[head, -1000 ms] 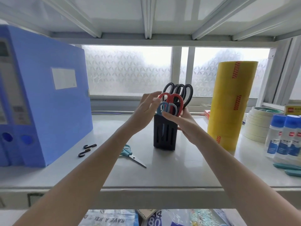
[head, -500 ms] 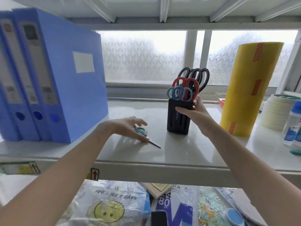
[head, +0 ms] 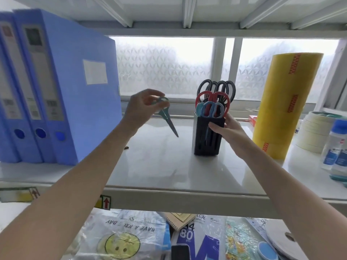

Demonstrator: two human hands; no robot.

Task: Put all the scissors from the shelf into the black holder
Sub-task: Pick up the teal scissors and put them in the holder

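Note:
A black slotted holder (head: 205,141) stands upright mid-shelf, with several scissors in it: black handles (head: 217,89) at the back, red handles (head: 212,97) in the middle, blue handles (head: 210,109) in front. My right hand (head: 228,131) grips the holder's right side near its rim. My left hand (head: 139,109) holds small teal scissors (head: 167,117) by the handle, lifted off the shelf to the left of the holder, blades pointing down and right.
Blue file boxes (head: 56,87) stand at the left of the white shelf (head: 159,166). A tall yellow tape stack (head: 287,104) rises right of the holder, then white tape rolls (head: 315,132) and glue bottles (head: 336,147). A small dark hook (head: 126,147) lies by my left forearm.
My left hand went from the holder down to the teal scissors lying on the shelf, took hold of them and lifted them. My right hand stayed on the holder.

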